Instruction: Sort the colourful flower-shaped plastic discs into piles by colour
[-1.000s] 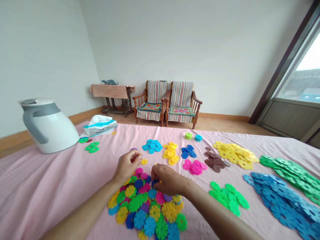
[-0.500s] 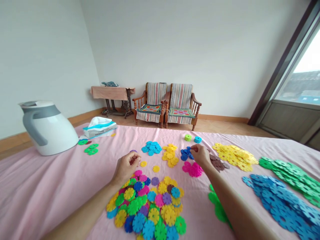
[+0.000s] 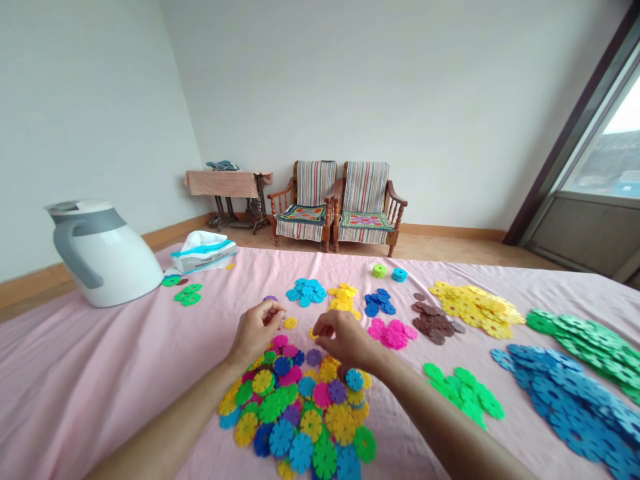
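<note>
A mixed heap of colourful snowflake-shaped plastic discs (image 3: pixel 300 410) lies on the pink cloth in front of me. My left hand (image 3: pixel 256 328) rests at the heap's far left edge, fingers curled in a pinch beside a loose yellow disc (image 3: pixel 289 323); what it holds is hidden. My right hand (image 3: pixel 346 340) hovers over the heap's far edge, fingers bent down near a yellow disc (image 3: pixel 313 333) and a purple disc (image 3: pixel 314 357). Beyond lie sorted piles: light blue (image 3: pixel 306 291), yellow (image 3: pixel 344 297), dark blue (image 3: pixel 379 302), pink (image 3: pixel 393 332) and brown (image 3: pixel 433 321).
A white kettle (image 3: pixel 103 252) and a tissue pack (image 3: pixel 204 251) stand at the back left, with green discs (image 3: pixel 186 295) near them. Larger yellow (image 3: pixel 477 307), green (image 3: pixel 585 343), blue (image 3: pixel 570 393) and bright green (image 3: pixel 465 390) piles fill the right. Two wooden chairs (image 3: pixel 340 207) stand behind.
My right hand went from the mixed heap out to the dark blue pile, then came back to the heap's far edge. My left hand stayed in place.
</note>
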`<action>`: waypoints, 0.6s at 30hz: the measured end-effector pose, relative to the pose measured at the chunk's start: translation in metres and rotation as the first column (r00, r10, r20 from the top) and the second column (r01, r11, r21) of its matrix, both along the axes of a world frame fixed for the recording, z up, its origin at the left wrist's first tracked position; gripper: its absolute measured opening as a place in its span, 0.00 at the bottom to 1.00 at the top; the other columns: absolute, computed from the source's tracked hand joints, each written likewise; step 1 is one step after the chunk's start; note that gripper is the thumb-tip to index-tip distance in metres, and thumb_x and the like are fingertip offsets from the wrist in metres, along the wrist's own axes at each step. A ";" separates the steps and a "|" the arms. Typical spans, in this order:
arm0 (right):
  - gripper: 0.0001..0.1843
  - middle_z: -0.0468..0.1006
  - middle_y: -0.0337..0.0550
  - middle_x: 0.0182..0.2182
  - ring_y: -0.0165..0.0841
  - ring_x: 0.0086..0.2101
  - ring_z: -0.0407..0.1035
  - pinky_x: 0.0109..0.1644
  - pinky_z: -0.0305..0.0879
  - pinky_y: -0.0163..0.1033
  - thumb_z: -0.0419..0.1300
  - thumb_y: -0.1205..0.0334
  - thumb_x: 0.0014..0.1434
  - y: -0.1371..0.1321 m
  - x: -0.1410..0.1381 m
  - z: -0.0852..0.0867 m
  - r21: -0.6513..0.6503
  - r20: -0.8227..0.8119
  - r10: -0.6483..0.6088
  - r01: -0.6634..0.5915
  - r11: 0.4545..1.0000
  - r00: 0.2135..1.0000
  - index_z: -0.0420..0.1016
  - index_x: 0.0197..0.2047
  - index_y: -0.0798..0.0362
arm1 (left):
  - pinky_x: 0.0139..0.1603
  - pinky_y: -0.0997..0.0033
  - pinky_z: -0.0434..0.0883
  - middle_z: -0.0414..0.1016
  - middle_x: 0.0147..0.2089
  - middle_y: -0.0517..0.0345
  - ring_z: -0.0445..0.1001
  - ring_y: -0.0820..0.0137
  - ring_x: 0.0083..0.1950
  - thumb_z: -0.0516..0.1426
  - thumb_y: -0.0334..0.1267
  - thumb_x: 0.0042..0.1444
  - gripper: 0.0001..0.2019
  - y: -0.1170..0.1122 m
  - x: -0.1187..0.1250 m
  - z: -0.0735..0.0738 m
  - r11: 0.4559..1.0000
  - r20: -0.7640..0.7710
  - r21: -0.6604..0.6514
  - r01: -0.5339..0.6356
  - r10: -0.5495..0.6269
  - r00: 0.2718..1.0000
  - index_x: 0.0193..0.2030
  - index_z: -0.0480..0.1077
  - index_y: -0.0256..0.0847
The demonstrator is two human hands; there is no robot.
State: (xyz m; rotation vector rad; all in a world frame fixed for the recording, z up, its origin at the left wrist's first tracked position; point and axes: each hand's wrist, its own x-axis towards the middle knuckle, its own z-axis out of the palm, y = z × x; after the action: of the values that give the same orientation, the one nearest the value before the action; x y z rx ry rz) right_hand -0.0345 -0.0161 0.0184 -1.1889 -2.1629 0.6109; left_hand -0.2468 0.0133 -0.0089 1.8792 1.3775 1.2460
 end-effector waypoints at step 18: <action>0.07 0.73 0.36 0.22 0.30 0.26 0.67 0.27 0.57 0.34 0.59 0.72 0.43 -0.009 -0.031 0.005 -0.077 0.040 -0.045 0.048 0.996 0.998 0.68 0.23 0.50 | 0.29 0.76 0.69 0.73 0.25 0.61 0.73 0.70 0.28 0.53 0.39 0.52 0.07 -0.004 0.001 0.005 1.000 -0.029 0.009 0.003 -0.003 1.000 0.30 0.69 0.39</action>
State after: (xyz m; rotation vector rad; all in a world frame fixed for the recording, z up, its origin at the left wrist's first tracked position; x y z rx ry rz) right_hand -0.0658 -0.0248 0.0235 -1.2980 -2.1542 0.6633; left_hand -0.2458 0.0092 -0.0044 1.9121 1.3855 1.2298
